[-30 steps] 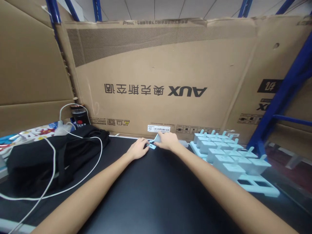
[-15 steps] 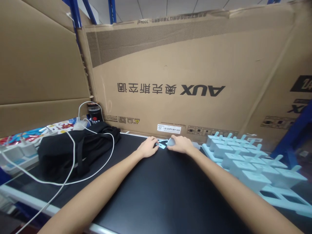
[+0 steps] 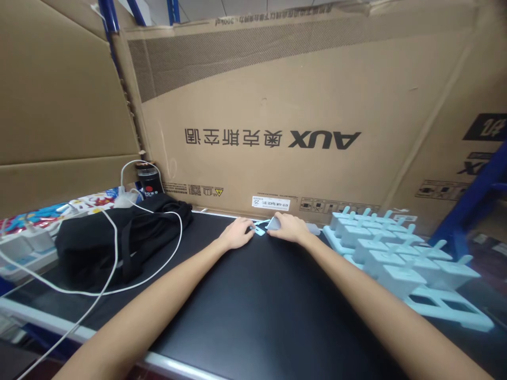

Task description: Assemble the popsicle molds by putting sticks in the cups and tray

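Note:
At the far side of the black tabletop point(image 3: 253, 301), my left hand point(image 3: 237, 233) has its fingers closed at the end of a small light-blue popsicle mold lid point(image 3: 259, 231) with a slot in it. My right hand point(image 3: 290, 228) grips a pale blue popsicle mold cup point(image 3: 273, 224), tilted beside the lid; fingers cover much of it. Another pale piece point(image 3: 313, 229) lies just right of my right wrist, its kind unclear. Further right stands a light-blue rack point(image 3: 467, 318) holding several popsicle molds point(image 3: 404, 279) with upright stick handles.
A large cardboard box point(image 3: 257, 95) walls off the back. On the left lie a black cloth bag point(image 3: 95, 243), a white cable point(image 3: 180, 243), a power strip point(image 3: 27, 258) and a dark jar point(image 3: 149, 179). A blue shelf post point(image 3: 455, 232) rises at right.
The whole view has shifted slightly, so things sit a little further left and higher. Both hands keep nearly the same hold, close together at the back.

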{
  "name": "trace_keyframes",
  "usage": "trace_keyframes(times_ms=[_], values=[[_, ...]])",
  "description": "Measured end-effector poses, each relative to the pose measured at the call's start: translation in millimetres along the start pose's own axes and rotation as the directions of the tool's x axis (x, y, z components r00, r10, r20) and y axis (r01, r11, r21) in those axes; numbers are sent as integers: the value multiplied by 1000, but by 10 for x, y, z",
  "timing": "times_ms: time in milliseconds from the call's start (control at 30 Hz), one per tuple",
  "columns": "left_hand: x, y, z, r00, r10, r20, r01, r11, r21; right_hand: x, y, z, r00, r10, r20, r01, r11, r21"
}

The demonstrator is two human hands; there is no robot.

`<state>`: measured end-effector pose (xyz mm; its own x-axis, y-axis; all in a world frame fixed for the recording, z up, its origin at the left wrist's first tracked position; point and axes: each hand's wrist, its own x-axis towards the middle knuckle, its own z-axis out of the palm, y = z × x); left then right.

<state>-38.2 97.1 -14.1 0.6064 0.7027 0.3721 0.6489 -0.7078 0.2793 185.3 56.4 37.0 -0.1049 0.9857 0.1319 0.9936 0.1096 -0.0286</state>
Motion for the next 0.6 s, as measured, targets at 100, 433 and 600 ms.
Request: trace_keyframes(times_ms=[100,433,600], values=[[4,-17,9,1000,-5,-3,5,1000,-4,-1,-3,10,1000,-6,-19,6,1000,-1],[18,-31,23,1000,-9,18,10,1000,-28,-1,-16,23,1000,14,24,-14,1000,-3],[2,39,-35,1000,6,6,-6,1000,-24,-45,-53,-79,1000,4,31,-3,1000,-20]])
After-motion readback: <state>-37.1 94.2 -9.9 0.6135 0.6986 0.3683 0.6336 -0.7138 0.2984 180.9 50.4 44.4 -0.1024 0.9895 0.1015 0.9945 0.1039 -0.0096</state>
